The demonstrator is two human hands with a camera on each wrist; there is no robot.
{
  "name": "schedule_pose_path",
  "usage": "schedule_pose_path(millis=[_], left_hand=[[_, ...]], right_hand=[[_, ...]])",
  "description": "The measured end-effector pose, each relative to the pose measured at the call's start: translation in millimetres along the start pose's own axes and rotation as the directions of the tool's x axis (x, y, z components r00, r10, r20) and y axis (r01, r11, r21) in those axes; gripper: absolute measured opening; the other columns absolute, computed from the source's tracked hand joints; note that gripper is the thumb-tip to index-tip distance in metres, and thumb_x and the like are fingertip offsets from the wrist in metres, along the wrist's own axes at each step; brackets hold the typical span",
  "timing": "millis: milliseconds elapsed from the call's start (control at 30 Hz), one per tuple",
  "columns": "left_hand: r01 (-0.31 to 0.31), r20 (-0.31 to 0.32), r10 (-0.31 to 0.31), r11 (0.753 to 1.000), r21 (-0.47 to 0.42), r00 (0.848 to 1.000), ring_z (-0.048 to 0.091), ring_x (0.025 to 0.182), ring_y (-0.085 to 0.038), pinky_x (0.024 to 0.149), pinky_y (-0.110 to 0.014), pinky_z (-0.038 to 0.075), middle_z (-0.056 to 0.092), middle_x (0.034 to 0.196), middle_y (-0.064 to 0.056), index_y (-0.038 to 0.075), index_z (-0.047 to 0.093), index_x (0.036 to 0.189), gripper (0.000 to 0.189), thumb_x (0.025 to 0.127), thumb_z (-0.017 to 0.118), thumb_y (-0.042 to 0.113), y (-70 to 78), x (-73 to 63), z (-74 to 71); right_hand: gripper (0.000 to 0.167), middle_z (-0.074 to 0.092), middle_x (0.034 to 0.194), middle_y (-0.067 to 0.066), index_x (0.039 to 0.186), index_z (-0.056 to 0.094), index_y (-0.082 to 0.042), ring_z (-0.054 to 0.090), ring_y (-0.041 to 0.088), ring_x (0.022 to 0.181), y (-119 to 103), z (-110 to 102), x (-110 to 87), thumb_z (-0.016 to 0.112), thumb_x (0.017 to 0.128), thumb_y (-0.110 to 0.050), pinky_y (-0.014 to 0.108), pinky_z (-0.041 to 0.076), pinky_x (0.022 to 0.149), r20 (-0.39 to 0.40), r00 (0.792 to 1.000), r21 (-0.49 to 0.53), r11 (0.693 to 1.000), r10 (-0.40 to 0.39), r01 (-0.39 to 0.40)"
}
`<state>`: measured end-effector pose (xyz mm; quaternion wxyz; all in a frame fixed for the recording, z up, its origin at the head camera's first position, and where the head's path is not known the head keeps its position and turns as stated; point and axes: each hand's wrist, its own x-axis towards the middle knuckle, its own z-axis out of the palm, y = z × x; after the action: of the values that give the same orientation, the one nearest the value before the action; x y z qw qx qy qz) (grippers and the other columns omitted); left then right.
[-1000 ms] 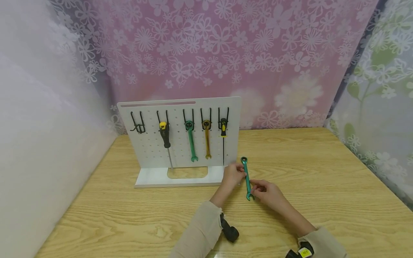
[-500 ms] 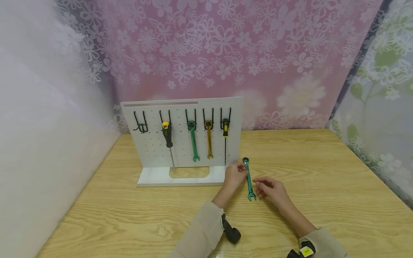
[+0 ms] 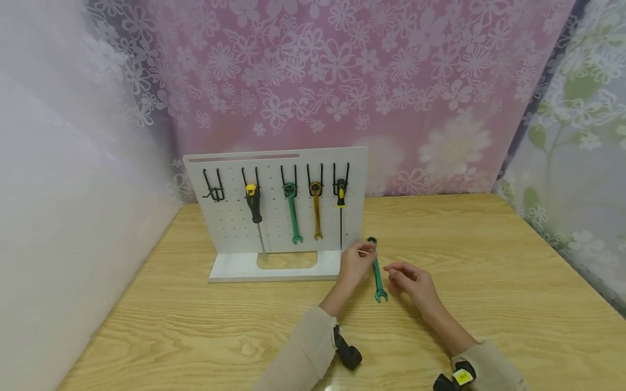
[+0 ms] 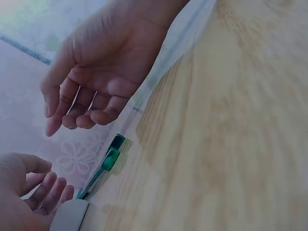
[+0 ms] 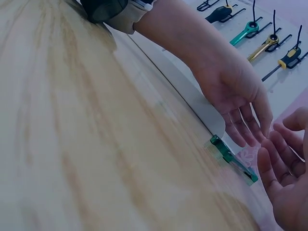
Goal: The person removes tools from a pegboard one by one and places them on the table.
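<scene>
A green combination wrench [image 3: 379, 279] lies on the wooden table just right of the pegboard, its open end toward me. My left hand [image 3: 356, 263] is at its ring end, loosely bent fingertips overlapping the shaft in the head view. In the left wrist view those fingers [image 4: 45, 190] appear above the wrench [image 4: 110, 160] without curling round it. My right hand [image 3: 414, 285] hovers to the right of the shaft, fingers relaxed and holding nothing. Between the right hand [image 5: 293, 202] and the wrench [image 5: 222, 148], a gap shows in the right wrist view.
On the white pegboard [image 3: 274, 225] hang a thick screwdriver [image 3: 252, 203], another green wrench [image 3: 293, 214], a gold wrench [image 3: 317, 214] and a slim screwdriver [image 3: 340, 194]. Its leftmost hook [image 3: 213, 187] bears nothing. A floral curtain [image 3: 313, 98] stands behind the table.
My right hand has drawn away from the wrench to the right. The wrench's open end has shifted slightly right. My left fingers have moved further over its ring end.
</scene>
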<state>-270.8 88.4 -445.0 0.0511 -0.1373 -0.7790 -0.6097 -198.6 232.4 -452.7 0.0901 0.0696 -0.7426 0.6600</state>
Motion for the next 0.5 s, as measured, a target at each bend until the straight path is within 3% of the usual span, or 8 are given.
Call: schedule_pose_path(millis=[267, 500], left_hand=[[0.009, 0.021, -0.009, 1.0, -0.002, 1.0, 0.058, 0.07, -0.006, 0.059, -0.019, 0.048, 0.063, 0.08, 0.006, 0.003, 0.069, 0.097, 0.015, 0.083, 0.066, 0.007, 8.5, -3.1, -14.3], [-0.011, 0.024, 0.01, 1.0, 0.01, 1.0, 0.058, 0.072, -0.006, 0.059, -0.021, 0.048, 0.063, 0.081, 0.007, 0.005, 0.069, 0.098, 0.015, 0.084, 0.066, 0.01, 17.4, -3.1, -33.2]], right_hand=[[0.035, 0.057, 0.086, 0.023, 0.105, 0.055, 0.018, 0.057, 0.016, 0.075, -11, 3, 1.1, 0.054, 0.094, -0.016, 0.03, 0.052, 0.063, -0.008, 1.0, 0.054, 0.998, 0.022, -0.022], [0.033, 0.061, 0.085, 0.009, 0.106, 0.053, 0.019, 0.057, 0.016, 0.078, -28, 7, 2.9, 0.051, 0.095, -0.012, 0.028, 0.051, 0.067, 0.02, 0.999, 0.056, 0.998, -0.025, 0.023]])
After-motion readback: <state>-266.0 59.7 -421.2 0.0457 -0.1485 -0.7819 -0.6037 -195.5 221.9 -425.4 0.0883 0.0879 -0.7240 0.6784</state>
